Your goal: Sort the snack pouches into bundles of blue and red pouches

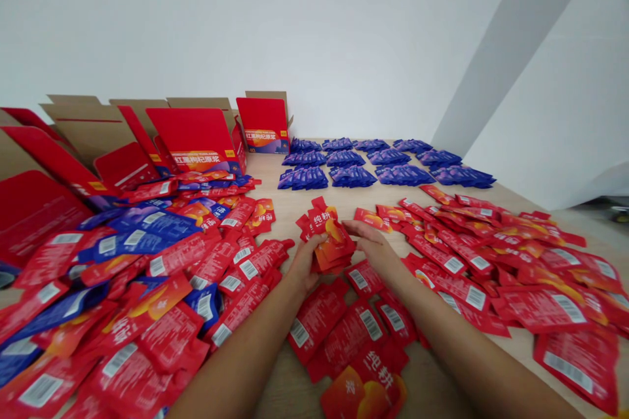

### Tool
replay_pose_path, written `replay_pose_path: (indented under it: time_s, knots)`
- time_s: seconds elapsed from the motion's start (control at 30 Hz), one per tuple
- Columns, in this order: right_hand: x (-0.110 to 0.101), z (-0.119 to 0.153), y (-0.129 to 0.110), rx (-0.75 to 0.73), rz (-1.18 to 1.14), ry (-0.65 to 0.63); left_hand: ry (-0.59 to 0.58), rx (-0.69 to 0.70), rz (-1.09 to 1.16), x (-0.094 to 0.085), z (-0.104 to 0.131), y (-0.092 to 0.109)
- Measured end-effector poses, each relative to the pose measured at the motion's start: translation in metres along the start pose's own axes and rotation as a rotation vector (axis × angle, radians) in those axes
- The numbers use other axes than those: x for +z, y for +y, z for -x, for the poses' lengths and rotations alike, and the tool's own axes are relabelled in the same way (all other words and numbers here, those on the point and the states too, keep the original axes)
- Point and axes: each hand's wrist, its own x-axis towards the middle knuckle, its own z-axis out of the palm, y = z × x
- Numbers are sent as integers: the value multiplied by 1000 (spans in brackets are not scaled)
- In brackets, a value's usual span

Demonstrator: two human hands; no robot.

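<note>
A small stack of red pouches (327,236) with orange fruit pictures is held up over the middle of the table. My left hand (307,258) grips its left side, thumb on the front. Against the right side of the stack is my right hand (371,245), its fingers bent round the edge and partly hidden. Below my hands, several loose red pouches (356,334) lie on the table, most with barcodes up.
A mixed heap of red and blue pouches (162,236) covers the left side. More red pouches (472,242) are piled at right. Blue pouch stacks (351,175) stand in rows at the back. Open red cartons (196,137) line the back left, before a white wall.
</note>
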Motion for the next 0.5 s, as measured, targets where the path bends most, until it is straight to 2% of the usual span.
replay_pose_path:
  time_s: [0.1,0.2,0.27,0.33,0.5]
  knots:
    - [-25,-15,1,-1,186,84,14,19,16,0,0,1]
    - [-34,-23,-3,130,243,77,7,33,27,-1,-1,1]
    - [-28,-22,-10,267,134,34,-35,23,15,-2,-2,-1]
    - [-15,-16,-16,339,0,-43,-75,53,-4,-3,-3,-4]
    - [18,-1,-19,263,-338,-265,-81,230,-17,-4,-5,-7]
